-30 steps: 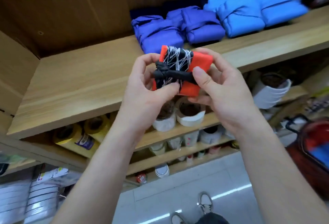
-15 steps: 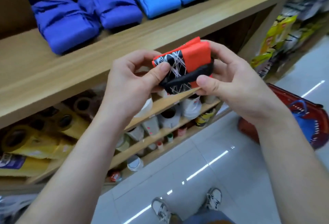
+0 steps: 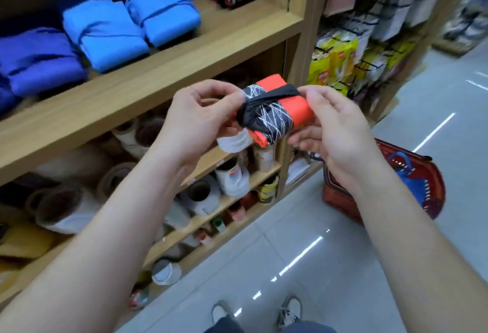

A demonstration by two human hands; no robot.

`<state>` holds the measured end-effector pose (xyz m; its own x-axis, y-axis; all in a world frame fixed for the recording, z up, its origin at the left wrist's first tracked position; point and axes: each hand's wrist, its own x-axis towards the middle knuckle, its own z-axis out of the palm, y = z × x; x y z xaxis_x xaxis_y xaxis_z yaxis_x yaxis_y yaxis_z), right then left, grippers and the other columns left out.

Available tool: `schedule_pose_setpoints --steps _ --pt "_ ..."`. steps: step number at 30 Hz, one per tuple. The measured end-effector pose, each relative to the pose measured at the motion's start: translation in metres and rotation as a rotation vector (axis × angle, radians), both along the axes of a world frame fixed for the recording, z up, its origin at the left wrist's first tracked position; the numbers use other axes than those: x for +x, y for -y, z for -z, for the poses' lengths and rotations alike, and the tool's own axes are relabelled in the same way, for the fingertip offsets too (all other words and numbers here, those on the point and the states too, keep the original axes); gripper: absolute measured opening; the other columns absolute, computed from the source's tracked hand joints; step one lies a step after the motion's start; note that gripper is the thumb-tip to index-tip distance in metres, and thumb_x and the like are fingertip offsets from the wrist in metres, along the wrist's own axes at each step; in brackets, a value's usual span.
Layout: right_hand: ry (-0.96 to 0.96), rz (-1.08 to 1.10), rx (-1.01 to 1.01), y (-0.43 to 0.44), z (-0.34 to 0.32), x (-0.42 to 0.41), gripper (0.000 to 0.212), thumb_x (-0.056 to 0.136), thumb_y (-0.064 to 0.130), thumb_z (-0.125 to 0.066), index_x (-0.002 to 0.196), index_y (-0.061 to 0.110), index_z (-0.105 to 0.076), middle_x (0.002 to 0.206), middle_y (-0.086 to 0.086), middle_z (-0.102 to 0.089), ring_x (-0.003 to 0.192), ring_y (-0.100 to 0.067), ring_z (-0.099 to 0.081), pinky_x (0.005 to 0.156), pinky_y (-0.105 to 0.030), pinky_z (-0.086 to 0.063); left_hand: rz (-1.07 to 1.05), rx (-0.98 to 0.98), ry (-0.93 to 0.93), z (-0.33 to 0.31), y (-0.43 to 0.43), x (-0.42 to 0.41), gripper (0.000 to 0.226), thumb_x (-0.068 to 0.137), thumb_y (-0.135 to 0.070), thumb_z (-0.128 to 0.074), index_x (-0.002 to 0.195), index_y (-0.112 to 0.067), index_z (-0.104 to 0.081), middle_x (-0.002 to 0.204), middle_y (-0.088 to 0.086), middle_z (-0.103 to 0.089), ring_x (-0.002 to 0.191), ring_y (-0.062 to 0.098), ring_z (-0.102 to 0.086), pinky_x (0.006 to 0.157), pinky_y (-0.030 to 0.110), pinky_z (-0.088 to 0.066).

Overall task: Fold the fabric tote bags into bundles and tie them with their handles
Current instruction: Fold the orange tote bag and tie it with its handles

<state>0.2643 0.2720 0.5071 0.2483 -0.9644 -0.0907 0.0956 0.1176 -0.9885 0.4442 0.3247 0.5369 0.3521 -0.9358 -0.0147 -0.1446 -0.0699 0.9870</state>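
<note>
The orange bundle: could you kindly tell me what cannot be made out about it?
- Head view: orange bundle's underside, hidden by left hand and right hand.
- Head view: black handle's knot, motion-blurred; tightness unclear.
- Head view: red basket's contents, partly behind the right forearm.

Left hand (image 3: 200,118) and right hand (image 3: 335,131) bare, forearms (image 3: 111,240) bare too; below, pale grey lace-up sneakers (image 3: 220,311), dark blue trouser legs (image 3: 306,328).

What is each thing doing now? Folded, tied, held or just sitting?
Orange and black patterned fabric bundle: folded, held up in the air.
Black fabric handle: wrapped round the bundle.
Left hand: pinches the bundle's left end.
Right hand: grips its right end.
Light blue fabric bundles: folded, tied, lying on the wooden shelf.
Red plastic basket: on the floor, blue bag inside.
</note>
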Motion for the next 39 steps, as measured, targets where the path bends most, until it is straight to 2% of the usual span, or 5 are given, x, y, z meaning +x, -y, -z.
schedule_pose_setpoints --steps 15,18,24,30,39 --pt "-0.321 0.177 -0.293 0.13 -0.018 0.022 0.022 0.096 0.01 -0.054 0.107 0.027 -0.062 0.085 0.003 -0.061 0.078 -0.016 -0.067 0.06 -0.034 -0.055 -0.11 -0.156 0.123 -0.042 0.169 0.059 0.008 0.093 -0.014 -0.066 0.086 -0.013 -0.071 0.088 0.008 -0.07 0.081 0.018 -0.072 0.067 0.024 -0.057" --pt "-0.437 0.21 -0.368 0.155 -0.018 0.034 0.022 0.093 0.014 -0.057 0.11 0.026 -0.063 0.084 0.005 -0.06 0.083 -0.02 -0.065 0.078 -0.046 -0.057 -0.128 -0.113 0.213 -0.04 0.203 0.067 0.008 0.092 -0.018 -0.067 0.085 -0.018 -0.072 0.092 0.007 -0.071 0.083 0.019 -0.072 0.067 0.025 -0.058" --pt "-0.71 0.153 -0.634 0.178 -0.019 0.06 0.036 0.094 0.02 -0.054 0.13 0.023 -0.058 0.116 -0.001 -0.056 0.097 -0.011 -0.058 0.089 -0.022 -0.043 -0.132 -0.063 0.621 -0.036 0.249 0.069 0.012 0.091 -0.031 -0.067 0.09 -0.021 -0.075 0.085 -0.002 -0.072 0.074 0.018 -0.072 0.076 0.036 -0.059" --pt "-1.0 0.007 -0.713 0.191 -0.019 0.078 0.048 0.101 0.039 -0.045 0.147 0.024 -0.043 0.145 -0.004 -0.045 0.131 -0.029 -0.037 0.11 -0.043 -0.032 -0.071 0.026 1.035 -0.049 0.263 0.075 0.023 0.095 -0.032 -0.059 0.104 -0.016 -0.073 0.107 0.006 -0.07 0.104 0.027 -0.061 0.083 0.032 -0.044" --pt "-1.055 -0.043 -0.643 0.193 -0.019 0.083 0.051 0.101 0.048 -0.037 0.15 0.036 -0.032 0.149 0.007 -0.039 0.134 -0.023 -0.026 0.104 -0.05 -0.033 0.119 -0.046 1.05 -0.057 0.256 0.087 0.034 0.093 -0.008 -0.054 0.118 -0.025 -0.069 0.123 -0.002 -0.065 0.114 0.017 -0.057 0.091 0.024 -0.042"
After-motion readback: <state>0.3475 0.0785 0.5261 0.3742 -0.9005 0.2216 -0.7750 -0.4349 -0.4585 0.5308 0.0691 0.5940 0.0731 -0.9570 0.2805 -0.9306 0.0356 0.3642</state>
